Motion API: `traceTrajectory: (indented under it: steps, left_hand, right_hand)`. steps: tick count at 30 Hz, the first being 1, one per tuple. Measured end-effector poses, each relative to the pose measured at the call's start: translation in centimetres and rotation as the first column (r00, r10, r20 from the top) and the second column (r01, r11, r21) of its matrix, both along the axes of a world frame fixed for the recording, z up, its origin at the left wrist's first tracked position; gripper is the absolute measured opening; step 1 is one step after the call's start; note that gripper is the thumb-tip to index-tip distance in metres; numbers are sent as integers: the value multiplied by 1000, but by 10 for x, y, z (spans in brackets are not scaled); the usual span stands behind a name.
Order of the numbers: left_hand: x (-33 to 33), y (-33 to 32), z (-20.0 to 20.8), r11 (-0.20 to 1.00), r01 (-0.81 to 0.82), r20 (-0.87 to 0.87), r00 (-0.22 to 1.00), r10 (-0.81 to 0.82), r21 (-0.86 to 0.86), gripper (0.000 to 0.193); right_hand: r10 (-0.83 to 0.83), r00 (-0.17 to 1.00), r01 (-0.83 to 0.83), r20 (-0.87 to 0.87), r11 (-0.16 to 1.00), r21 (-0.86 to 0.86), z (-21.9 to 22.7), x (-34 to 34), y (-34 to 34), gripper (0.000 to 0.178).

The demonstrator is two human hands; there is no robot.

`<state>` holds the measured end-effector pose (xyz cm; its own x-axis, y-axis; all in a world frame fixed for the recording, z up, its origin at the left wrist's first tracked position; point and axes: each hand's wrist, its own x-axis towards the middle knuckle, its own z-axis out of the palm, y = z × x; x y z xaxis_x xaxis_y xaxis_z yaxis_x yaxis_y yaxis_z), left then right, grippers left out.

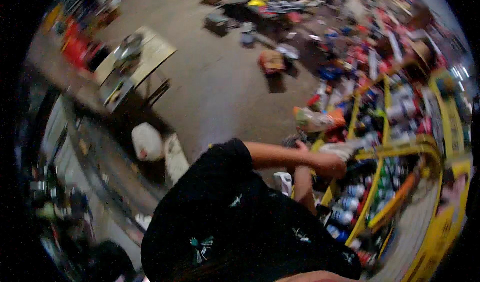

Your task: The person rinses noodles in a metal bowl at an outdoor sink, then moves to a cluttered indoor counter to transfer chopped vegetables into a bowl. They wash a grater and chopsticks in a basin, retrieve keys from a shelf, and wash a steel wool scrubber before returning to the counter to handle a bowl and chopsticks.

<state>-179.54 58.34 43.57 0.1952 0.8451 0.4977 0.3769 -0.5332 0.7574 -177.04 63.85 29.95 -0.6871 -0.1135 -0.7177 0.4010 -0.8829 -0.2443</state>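
The view is smeared by motion. My left arm reaches across to the right, and my left hand (332,165) is beside a pale, whitish thing (341,149) at the edge of a yellow-framed rack (356,116). Whether the hand grips it is too blurred to tell. Crossing behind the left forearm, my right arm rises from below. My right hand (302,146) shows partly beyond it, next to a dark grey thing (289,140) of unclear kind. Its fingers are mostly hidden. Rows of bottles (349,203) with pale caps or labels stand in the rack's lanes, nearest to both hands.
An orange and clear plastic bag (320,118) lies by the rack's edge. Mixed packages and red goods (360,57) are heaped beyond. On the left stand a light table (156,52) with a metallic item on it, a white jug (147,141) and a long metal rail (107,169).
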Motion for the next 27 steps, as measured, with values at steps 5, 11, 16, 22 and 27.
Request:
traceTrajectory:
  steps: [5,11,16,22,27]
  left_hand:
    - [-218,-165,-23,510,-843,58,508,860,-170,20]
    - [-251,-376,-99,-218,-771,17,-285,958,-599,25]
    - [-234,-499,-164,-498,-551,-143,-563,814,-669,25]
    - [-268,-539,-208,-424,-281,-73,-756,650,-861,25]
    - [-334,-552,-193,-477,-322,-177,-648,741,-818,26]
  right_hand:
    - [117,948,-85,-297,989,118,26,-190,-68,25]
    - [362,923,-366,-130,930,-15,28,-352,-151,13]
    - [440,885,-459,-153,879,-130,23,-446,-235,16]
    - [494,868,-495,-56,869,-6,13,-560,-319,17]
    - [507,861,-509,40,859,60,4,-647,-395,14]
